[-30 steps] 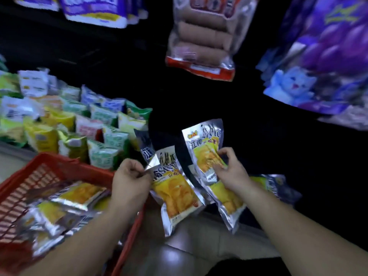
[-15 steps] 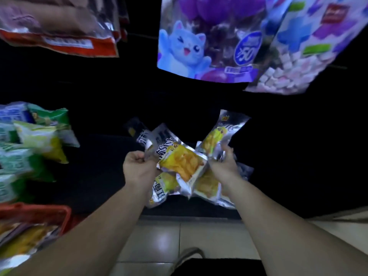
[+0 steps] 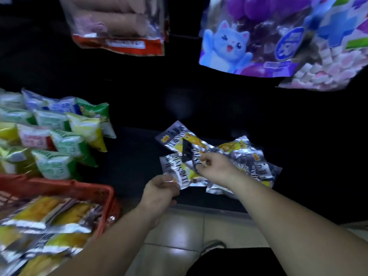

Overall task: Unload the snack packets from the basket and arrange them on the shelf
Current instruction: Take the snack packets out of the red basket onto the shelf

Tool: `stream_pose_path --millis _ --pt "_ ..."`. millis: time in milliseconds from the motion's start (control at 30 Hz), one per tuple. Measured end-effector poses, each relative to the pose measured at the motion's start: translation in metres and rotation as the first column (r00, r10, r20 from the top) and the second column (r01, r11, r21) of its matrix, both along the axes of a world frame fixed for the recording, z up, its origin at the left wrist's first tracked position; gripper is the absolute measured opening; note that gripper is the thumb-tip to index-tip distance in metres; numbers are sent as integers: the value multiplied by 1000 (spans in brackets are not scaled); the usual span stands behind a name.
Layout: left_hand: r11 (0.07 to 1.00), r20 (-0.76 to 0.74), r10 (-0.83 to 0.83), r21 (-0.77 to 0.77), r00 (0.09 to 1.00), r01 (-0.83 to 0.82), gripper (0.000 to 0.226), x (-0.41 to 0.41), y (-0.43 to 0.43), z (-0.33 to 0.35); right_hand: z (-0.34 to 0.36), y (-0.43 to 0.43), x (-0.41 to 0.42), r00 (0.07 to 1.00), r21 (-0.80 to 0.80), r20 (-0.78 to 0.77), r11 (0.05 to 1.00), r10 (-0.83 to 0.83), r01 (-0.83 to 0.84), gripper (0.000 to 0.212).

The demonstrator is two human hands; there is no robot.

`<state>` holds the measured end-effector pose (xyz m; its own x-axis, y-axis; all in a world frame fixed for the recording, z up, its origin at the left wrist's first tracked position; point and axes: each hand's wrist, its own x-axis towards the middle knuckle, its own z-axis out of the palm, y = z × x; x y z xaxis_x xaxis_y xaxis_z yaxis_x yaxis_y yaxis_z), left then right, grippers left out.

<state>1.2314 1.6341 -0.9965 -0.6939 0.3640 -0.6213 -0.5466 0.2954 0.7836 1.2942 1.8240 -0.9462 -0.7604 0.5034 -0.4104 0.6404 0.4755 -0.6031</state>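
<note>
Silver-and-yellow packets (image 3: pixel 247 162) lay fanned on the dark shelf (image 3: pixel 135 166), where the right hand (image 3: pixel 216 166) pinched one by its top and the left hand (image 3: pixel 161 188) gripped another's near corner, seemingly to square them, more waiting in the red basket (image 3: pixel 83 189) at near left.

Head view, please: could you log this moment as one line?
left hand: gripping silver packet | right hand: pinching packet | shelf: packets down | basket: still loaded
</note>
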Motion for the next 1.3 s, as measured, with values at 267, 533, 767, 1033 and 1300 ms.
stream_pose_path --millis 267,533,767,1033,1300 --pt "985 -264 123 -84 957 -150 23 -12 -172 3 23 -139 -85 909 -10 56 911 413 -413 16" --pt "774 -310 -46 -612 949 -162 47 -37 -324 -10 -2 -304 -152 607 22 103 609 788 -793 26" --pt "723 -20 -258 -667 966 180 103 -42 -343 -42 -37 -344 -169 532 -60 128 542 837 -838 36" --pt "719 -110 -58 -694 992 -35 99 -54 -346 -66 -75 -342 -175 482 -71 235 510 844 -857 55" --pt "762 -2 634 -168 773 -625 59 -64 -335 -61 -98 -355 -162 496 -159 156 517 854 -841 116"
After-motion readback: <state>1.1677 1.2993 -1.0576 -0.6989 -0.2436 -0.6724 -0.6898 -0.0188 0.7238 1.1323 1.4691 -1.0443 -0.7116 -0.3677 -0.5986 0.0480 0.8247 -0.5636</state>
